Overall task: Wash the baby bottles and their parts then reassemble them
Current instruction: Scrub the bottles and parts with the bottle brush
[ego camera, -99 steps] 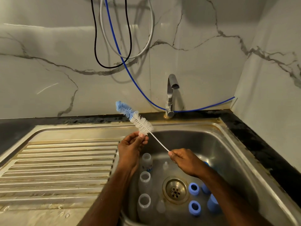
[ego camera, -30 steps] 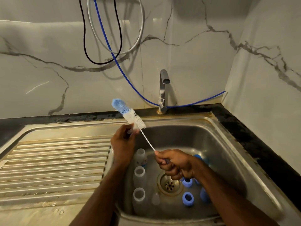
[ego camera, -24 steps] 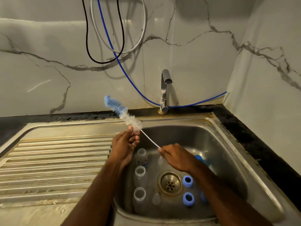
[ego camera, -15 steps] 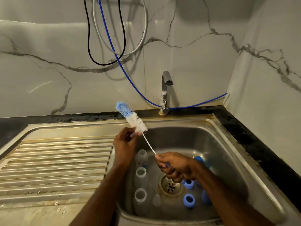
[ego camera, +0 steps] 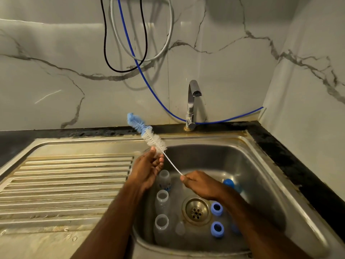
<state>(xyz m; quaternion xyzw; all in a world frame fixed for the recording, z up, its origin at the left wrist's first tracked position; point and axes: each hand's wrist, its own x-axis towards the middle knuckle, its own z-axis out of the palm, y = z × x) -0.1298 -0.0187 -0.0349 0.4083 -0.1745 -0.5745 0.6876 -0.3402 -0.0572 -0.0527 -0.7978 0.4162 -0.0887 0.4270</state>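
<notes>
Head view shows the bottle brush (ego camera: 149, 134) above the sink (ego camera: 261, 165), its long axis running from 5 o'clock up to 11 o'clock, blue tip highest. The right hand (ego camera: 201, 184) pinches the wire handle's end; the left hand (ego camera: 149, 169) touches the bristle base with loosely spread fingers, gripping nothing. Judging by this, brush preparation is under way; next comes lifting one of the bottles (ego camera: 162, 200), lying at 6 o'clock in the basin.
</notes>
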